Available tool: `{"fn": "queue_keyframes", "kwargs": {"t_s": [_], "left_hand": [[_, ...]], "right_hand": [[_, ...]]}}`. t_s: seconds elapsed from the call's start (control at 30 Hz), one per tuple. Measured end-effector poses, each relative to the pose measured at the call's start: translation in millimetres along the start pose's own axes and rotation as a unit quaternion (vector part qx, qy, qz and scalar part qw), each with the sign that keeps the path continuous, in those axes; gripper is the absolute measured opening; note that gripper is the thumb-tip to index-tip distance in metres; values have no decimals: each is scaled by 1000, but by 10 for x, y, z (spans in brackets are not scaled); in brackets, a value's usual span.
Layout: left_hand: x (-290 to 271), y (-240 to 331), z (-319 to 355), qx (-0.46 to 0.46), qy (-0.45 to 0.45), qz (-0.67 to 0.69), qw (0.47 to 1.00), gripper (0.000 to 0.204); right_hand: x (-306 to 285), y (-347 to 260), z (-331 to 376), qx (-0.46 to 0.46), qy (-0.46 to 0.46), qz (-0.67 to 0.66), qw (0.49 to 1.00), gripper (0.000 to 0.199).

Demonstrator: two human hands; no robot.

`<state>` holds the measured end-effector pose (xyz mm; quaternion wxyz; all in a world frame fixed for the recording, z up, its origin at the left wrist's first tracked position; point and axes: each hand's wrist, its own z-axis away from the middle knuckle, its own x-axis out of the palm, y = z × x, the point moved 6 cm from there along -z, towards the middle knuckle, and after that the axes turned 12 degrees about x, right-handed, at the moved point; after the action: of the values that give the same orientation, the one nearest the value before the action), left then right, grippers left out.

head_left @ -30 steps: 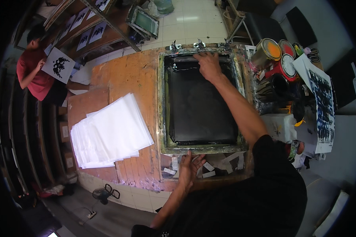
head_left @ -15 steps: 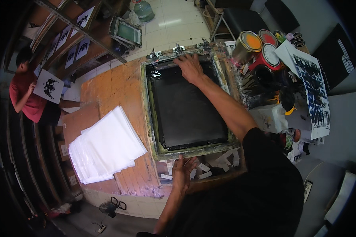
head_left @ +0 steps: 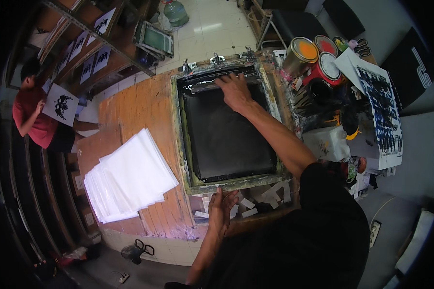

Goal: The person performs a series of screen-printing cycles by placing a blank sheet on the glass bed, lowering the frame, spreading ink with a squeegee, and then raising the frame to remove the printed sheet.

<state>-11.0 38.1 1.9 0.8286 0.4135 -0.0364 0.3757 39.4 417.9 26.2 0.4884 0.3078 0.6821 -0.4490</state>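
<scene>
Labels [head_left: 78,181] on two cartons [head_left: 75,169] at the lower left of your head view are too small to read, as is the fine print along the edge of the streaked sheet [head_left: 378,113] on your right; a dark board [head_left: 410,67] beyond it bears a pale line mark.

Before you on the wooden worktop [head_left: 142,108] is one screen frame [head_left: 180,144], its bed black. Its long axis runs away from you, the far end leaning slightly left. Three metal clamps [head_left: 217,59] line its far edge. One squeegee [head_left: 197,88] lies crosswise inside, near the far end, its long axis running left to right. Your right hand [head_left: 235,91] is on it, fingers bent over the bar and gripping it. Your left hand [head_left: 220,207] is at the near rail, thumb against the wood and the other fingers spread to the right, above pale strips [head_left: 249,203].

Left of the frame lies one fanned stack of white sheets [head_left: 130,176]. To the right you have three cans with orange, red and white tops [head_left: 304,49], a white jug [head_left: 325,144] and one pair of scissors [head_left: 364,49]. At far left, a person in a red shirt [head_left: 33,113] holds one black-printed sheet [head_left: 61,105], beside a rack [head_left: 79,26] of similar prints.
</scene>
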Motion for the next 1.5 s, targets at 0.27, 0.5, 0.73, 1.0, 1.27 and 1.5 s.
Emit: {"fn": "queue_keyframes", "kwargs": {"t_s": [0.27, 0.5, 0.73, 1.0, 1.27, 1.5], "left_hand": [[35, 24, -29, -8, 26, 8, 1000, 57], [26, -24, -44, -8, 45, 53, 998, 36], [-36, -84, -25, -4, 28, 52, 998, 37], [5, -57, -34, 8, 13, 44, 999, 41], [-24, -52, -26, 10, 27, 44, 999, 40], [-28, -76, 29, 3, 25, 50, 998, 40]], "right_hand": [[238, 29, -129, -12, 22, 38, 999, 38], [290, 8, -241, -24, 122, 52, 991, 48], [291, -202, -532, -7, 2, 16, 1000, 38], [268, -42, -432, -16, 41, 12, 999, 44], [227, -232, -522, -2, -17, 23, 1000, 45], [236, -95, -450, -4, -21, 7, 1000, 41]]}}
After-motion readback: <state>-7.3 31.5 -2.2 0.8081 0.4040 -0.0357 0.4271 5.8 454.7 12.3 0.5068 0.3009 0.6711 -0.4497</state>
